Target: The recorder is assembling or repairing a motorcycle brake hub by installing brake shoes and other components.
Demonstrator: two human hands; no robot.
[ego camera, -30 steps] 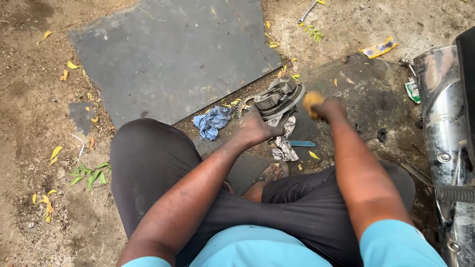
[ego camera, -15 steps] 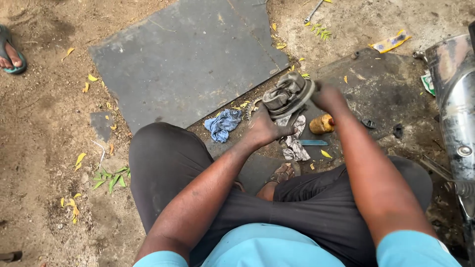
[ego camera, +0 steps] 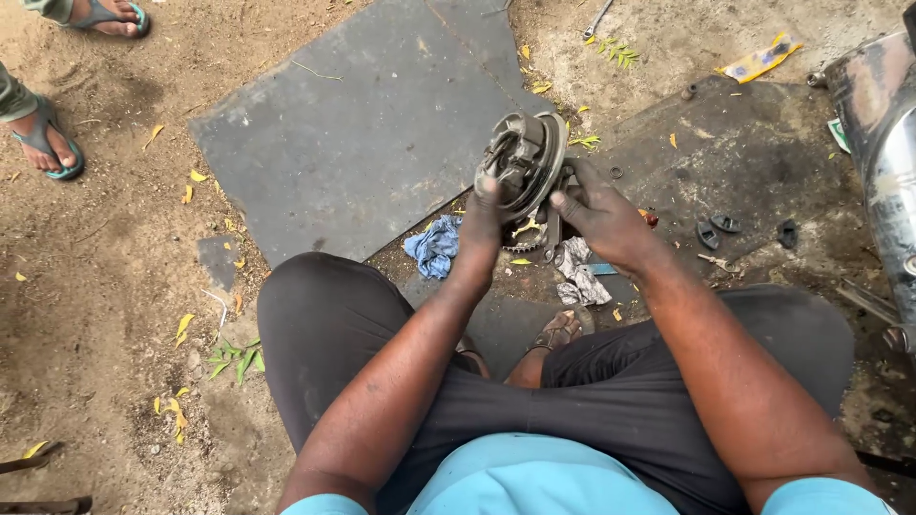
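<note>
One round metal clutch assembly (ego camera: pixel 523 164), grey and greasy with cast ribs and a thin rim, sits just above the centre of the frame, lifted off the ground and tilted on edge. Two hands hold it. The left hand (ego camera: pixel 482 215) grips its lower left edge with fingers curled around the rim; the right hand (ego camera: pixel 599 212) closes on its lower right side, thumb pressed toward the part. Both hands are smeared dark with oil.

Below the hands lie two rags: one crumpled blue cloth (ego camera: pixel 434 246) to the left and one grey-white cloth (ego camera: pixel 578 277) to the right, both soft and wrinkled. A toothed gear (ego camera: pixel 523 238) shows partly under the left wrist.

One large flat grey mat (ego camera: pixel 353 133) fills the upper middle of the frame, smooth and dull. Three small black rubber pieces (ego camera: pixel 725 227) lie on the stained dark slab (ego camera: pixel 754 153) at right of centre. One flattened yellow wrapper (ego camera: pixel 760 59) lies at the upper right, and a shiny curved metal body (ego camera: pixel 883 143) runs down the right edge. One spanner (ego camera: pixel 597 17) rests at the top.

Two feet in teal sandals (ego camera: pixel 48 143) of another person stand at the upper left on sandy earth.
</note>
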